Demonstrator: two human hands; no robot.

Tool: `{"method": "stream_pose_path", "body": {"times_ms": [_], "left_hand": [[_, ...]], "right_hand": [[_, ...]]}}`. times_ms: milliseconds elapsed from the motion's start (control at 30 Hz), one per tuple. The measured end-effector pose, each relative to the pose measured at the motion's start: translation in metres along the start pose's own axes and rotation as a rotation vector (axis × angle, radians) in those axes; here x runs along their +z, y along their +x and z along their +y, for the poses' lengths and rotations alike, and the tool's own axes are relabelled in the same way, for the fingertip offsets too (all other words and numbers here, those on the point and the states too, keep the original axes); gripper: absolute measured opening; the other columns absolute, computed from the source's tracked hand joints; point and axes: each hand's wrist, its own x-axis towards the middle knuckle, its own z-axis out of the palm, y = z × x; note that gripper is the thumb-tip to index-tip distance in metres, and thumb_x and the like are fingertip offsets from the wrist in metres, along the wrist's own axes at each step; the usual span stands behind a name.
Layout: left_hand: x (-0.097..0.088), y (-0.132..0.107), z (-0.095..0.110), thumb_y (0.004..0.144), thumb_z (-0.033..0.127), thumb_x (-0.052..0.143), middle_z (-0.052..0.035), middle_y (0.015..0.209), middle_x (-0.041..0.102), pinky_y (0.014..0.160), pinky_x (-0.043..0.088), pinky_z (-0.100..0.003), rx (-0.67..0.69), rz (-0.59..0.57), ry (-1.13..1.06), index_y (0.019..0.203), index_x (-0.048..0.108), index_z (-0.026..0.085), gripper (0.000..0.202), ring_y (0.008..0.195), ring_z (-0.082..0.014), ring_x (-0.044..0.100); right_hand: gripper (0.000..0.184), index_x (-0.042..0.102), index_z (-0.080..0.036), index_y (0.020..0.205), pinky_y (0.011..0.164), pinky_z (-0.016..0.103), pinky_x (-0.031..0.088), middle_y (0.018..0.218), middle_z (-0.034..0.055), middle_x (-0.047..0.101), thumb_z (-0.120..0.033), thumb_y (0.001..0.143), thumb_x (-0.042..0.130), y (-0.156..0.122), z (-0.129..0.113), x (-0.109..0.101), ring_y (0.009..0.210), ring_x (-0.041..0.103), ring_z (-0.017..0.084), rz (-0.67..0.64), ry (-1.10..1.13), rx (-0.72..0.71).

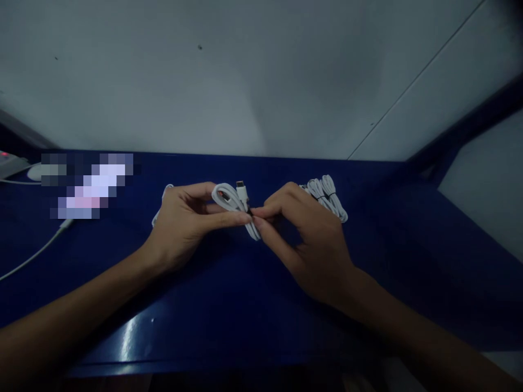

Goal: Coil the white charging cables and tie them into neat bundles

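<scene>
A white charging cable (232, 198), coiled into a bundle, is held up over the blue table. Its metal-tipped connector (241, 190) points upward, and a bit of orange shows inside the loop. My left hand (183, 223) grips the coil from the left, thumb across its middle. From the right, my right hand (306, 239) pinches a dark tie (250, 212) at the bundle's waist between thumb and forefinger. Fingertips of both hands nearly meet there. How far the tie is wound is hidden by the fingers.
Several tied white cable bundles (327, 197) lie behind my right hand. Another white cable (156, 218) is partly hidden behind my left hand. A blurred lit device (96, 188) with a cord (35, 262) lies at left on the blue table (196, 316). A pale wall (163, 98) rises behind.
</scene>
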Motion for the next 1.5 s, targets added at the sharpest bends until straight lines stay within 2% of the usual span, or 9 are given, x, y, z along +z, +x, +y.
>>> {"method": "stream_pose_path", "body": {"times_ms": [167,267,400,600,733,900,1033,1233,1500], "left_hand": [[-0.001,-0.001,0.001,0.068,0.018,0.103,-0.0052,0.1,0.087,0.097,0.069,-0.038,0.038,0.007,0.04,0.086,0.087,0.021,0.024,0.097,-0.0259,0.084],[0.001,0.0,0.002,0.073,0.017,0.1,-0.0047,0.101,0.087,0.093,0.069,-0.036,-0.013,-0.018,-0.046,0.097,0.088,0.023,0.027,0.094,-0.0237,0.084],[0.002,0.003,0.003,0.082,0.016,0.094,-0.0056,0.099,0.087,0.08,0.069,-0.027,-0.14,-0.099,-0.218,0.124,0.083,0.024,0.044,0.082,-0.0189,0.084],[0.0,0.0,0.006,0.091,0.02,0.088,-0.0104,0.112,0.086,0.072,0.067,-0.022,-0.257,-0.164,-0.261,0.125,0.078,0.02,0.034,0.084,-0.02,0.085],[0.002,-0.003,0.007,0.095,0.024,0.084,-0.0101,0.107,0.086,0.067,0.067,-0.024,-0.337,-0.223,-0.269,0.127,0.074,0.021,0.033,0.079,-0.0208,0.085],[0.004,-0.003,0.007,0.099,0.028,0.081,-0.0093,0.097,0.085,0.07,0.068,-0.028,-0.392,-0.307,-0.238,0.126,0.069,0.019,0.031,0.082,-0.0227,0.085],[0.008,-0.006,0.009,0.102,0.029,0.079,-0.0086,0.105,0.084,0.081,0.065,-0.023,-0.286,-0.352,-0.108,0.12,0.079,0.016,0.023,0.082,-0.0141,0.08],[0.014,-0.016,0.012,0.102,0.028,0.078,0.0022,0.089,0.08,0.076,0.058,-0.018,-0.05,-0.266,0.175,0.114,0.087,0.025,0.015,0.079,-0.0087,0.071],[0.009,-0.018,0.011,0.107,0.034,0.071,0.0051,0.088,0.07,0.064,0.045,-0.022,0.175,-0.244,0.564,0.117,0.084,0.029,0.017,0.074,-0.0086,0.059]], "right_hand": [[0.013,0.069,-0.023,0.098,0.062,0.033,0.051,0.089,0.0018,0.069,-0.01,0.1,0.068,-0.001,-0.001,0.001,0.077,0.064,0.016,0.036,0.039,0.007],[0.012,0.072,-0.024,0.097,0.064,0.034,0.053,0.089,0.0003,0.07,-0.012,0.098,0.073,0.0,-0.001,0.0,0.077,0.065,0.016,0.053,0.101,0.057],[0.012,0.075,-0.024,0.092,0.071,0.035,0.058,0.088,0.0005,0.073,-0.015,0.099,0.074,0.001,-0.004,-0.001,0.081,0.069,0.017,0.063,0.224,0.188],[0.009,0.077,-0.024,0.103,0.061,0.029,0.055,0.092,0.0015,0.075,-0.028,0.105,0.07,0.003,0.003,-0.003,0.074,0.067,0.015,0.089,0.419,0.427],[0.023,0.076,-0.024,0.123,0.052,0.025,0.051,0.09,0.0006,0.073,-0.038,0.104,0.073,0.006,0.008,-0.007,0.065,0.062,0.012,-0.036,0.623,0.539],[0.022,0.079,-0.021,0.11,0.047,0.02,0.044,0.079,-0.0018,0.069,-0.041,0.101,0.078,0.008,0.01,-0.008,0.058,0.055,0.009,-0.212,0.771,0.615],[0.023,0.075,-0.02,0.106,0.043,0.019,0.043,0.072,-0.0029,0.069,-0.041,0.099,0.081,0.007,0.01,-0.007,0.055,0.057,0.009,-0.148,0.782,0.658],[0.022,0.068,-0.023,0.096,0.042,0.019,0.039,0.066,-0.0071,0.063,-0.04,0.099,0.081,0.004,0.01,-0.006,0.049,0.051,0.007,-0.088,0.69,0.639],[0.027,0.062,-0.024,0.091,0.049,0.026,0.038,0.068,-0.0067,0.056,-0.044,0.105,0.072,0.002,0.01,-0.005,0.054,0.048,0.01,-0.102,0.407,0.514]]}}
